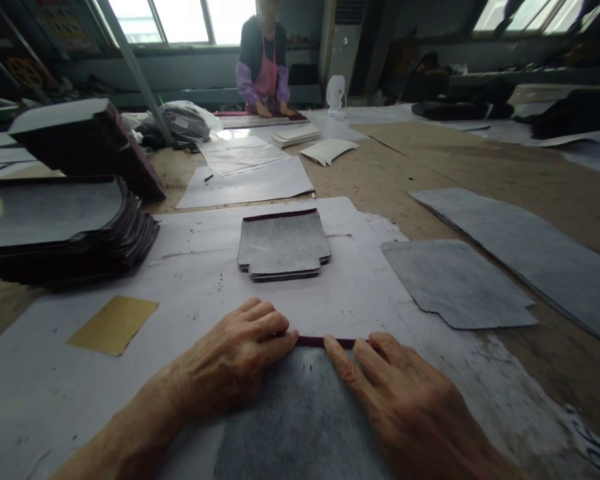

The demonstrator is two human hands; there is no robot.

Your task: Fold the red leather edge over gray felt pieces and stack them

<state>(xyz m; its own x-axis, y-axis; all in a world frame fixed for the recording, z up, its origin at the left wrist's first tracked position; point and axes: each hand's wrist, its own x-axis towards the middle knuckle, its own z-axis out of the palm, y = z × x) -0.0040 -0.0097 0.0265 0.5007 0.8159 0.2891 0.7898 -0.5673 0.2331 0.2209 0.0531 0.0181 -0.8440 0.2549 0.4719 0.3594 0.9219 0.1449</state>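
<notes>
A grey sheet [300,417] with a narrow dark red folded edge [311,341] lies on white paper in front of me. My left hand [240,353] is closed at the left end of that edge, thumb and fingers pressed together on it. Over the right part of the edge lies my right hand [405,393], its index finger stretched out on the fold and the other fingers bent beside it. Just beyond my hands sits a small stack of grey notched pieces [284,245] with a dark red strip along its far side.
Tall stacks of dark-edged grey pieces [60,220] stand at the left, near a yellow card [114,325]. Grey pieces [455,280] lie at the right. Across the table a person [265,67] works beside a white fan [336,93].
</notes>
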